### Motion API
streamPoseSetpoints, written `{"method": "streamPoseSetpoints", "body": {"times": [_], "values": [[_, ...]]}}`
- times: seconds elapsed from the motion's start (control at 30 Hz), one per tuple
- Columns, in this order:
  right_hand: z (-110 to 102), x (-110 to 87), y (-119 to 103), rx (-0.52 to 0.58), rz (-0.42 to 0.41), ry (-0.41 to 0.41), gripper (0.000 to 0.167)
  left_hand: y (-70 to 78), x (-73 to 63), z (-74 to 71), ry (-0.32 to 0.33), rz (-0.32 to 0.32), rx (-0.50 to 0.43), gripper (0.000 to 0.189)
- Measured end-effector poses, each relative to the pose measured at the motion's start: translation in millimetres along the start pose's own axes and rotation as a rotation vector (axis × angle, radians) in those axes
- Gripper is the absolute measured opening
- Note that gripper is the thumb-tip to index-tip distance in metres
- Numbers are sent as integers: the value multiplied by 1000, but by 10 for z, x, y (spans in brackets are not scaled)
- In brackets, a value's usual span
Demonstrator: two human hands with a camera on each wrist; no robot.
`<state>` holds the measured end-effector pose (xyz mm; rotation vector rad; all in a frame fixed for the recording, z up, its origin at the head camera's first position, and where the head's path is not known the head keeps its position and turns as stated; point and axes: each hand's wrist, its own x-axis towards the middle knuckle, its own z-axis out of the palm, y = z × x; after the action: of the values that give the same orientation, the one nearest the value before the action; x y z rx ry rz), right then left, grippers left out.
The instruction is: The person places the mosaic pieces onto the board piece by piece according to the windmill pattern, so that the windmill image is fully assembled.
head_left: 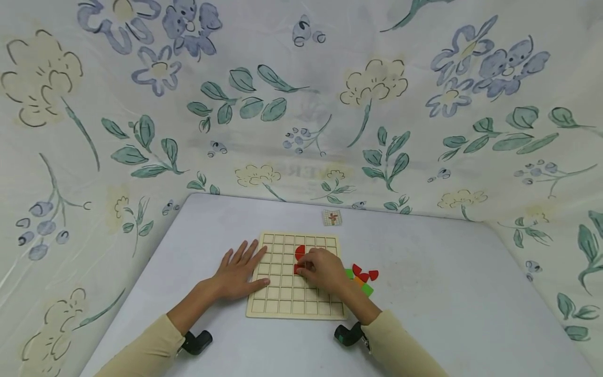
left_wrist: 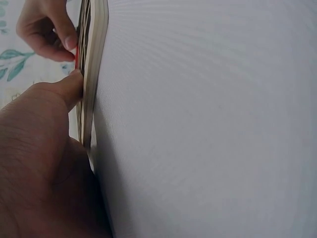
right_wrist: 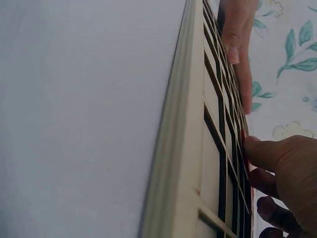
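Observation:
A pale wooden grid board (head_left: 282, 309) lies on the white table. My left hand (head_left: 234, 277) rests on its left edge, fingers spread and thumb on the frame, as the left wrist view also shows. Over the middle of the grid, my right hand (head_left: 322, 269) pinches a small red tile (head_left: 296, 269) between thumb and fingers; its full shape is hidden. That tile's red edge (right_wrist: 243, 141) shows at my right thumb tip. Just above it, red curved pieces (head_left: 300, 253) sit in the grid, partly covered by the right hand.
Right of the board lie loose pieces: red ones (head_left: 373, 275), green ones (head_left: 368, 289) and an orange one (head_left: 359, 281), partly behind the right wrist. A small patterned card (head_left: 332, 218) lies beyond the board. Flowered cloth (head_left: 301, 104) rises behind the table (head_left: 447, 293).

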<state>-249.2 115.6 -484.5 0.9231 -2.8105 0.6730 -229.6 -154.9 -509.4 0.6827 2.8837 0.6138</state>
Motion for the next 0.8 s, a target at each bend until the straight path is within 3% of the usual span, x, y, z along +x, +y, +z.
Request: {"method": "streamPoseSetpoints", "body": {"times": [0.17, 0.43, 0.8], "values": [[-1, -25, 4, 7, 0, 18, 11, 14, -19, -12, 4, 3, -21, 92], [-78, -107, 58, 25, -9, 80, 6, 7, -3, -10, -1, -18, 26, 92], [-182, -250, 178, 27, 73, 70, 4, 79, -24, -104, -42, -39, 60, 90]]}}
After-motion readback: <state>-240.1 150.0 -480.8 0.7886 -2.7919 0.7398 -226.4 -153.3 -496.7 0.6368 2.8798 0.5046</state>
